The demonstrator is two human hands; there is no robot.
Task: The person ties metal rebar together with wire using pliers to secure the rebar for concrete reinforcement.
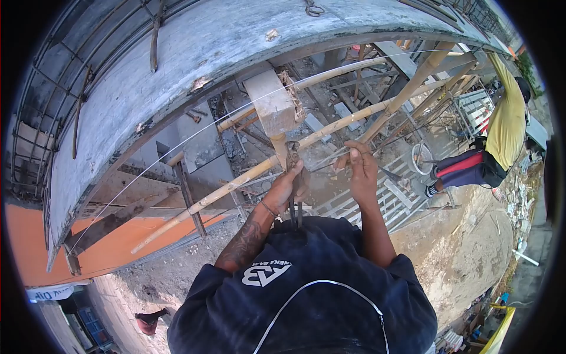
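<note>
Head view looks steeply down over the person's dark blue shirt point(306, 295) to both bare hands, raised at a bamboo scaffold. Left hand point(290, 186) has its fingers curled tight around a pair of pincers point(293, 177); the tool stands nearly upright, its head up against the bamboo pole point(247, 174) just below a pale concrete block point(272, 106), and its two dark handles hang down out of the fist toward the shirt. Right hand point(358, 168) sits just beside it, fingers pinched narrow on a thin wire point(321, 162) that runs across to the pincers' head. Whether the jaws bite the wire is too small to tell. A long curved grey formwork board point(177, 65) arcs overhead. Well apart on the right, another person in a yellow shirt point(507, 127) bends over the sandy ground point(460, 248).
</note>
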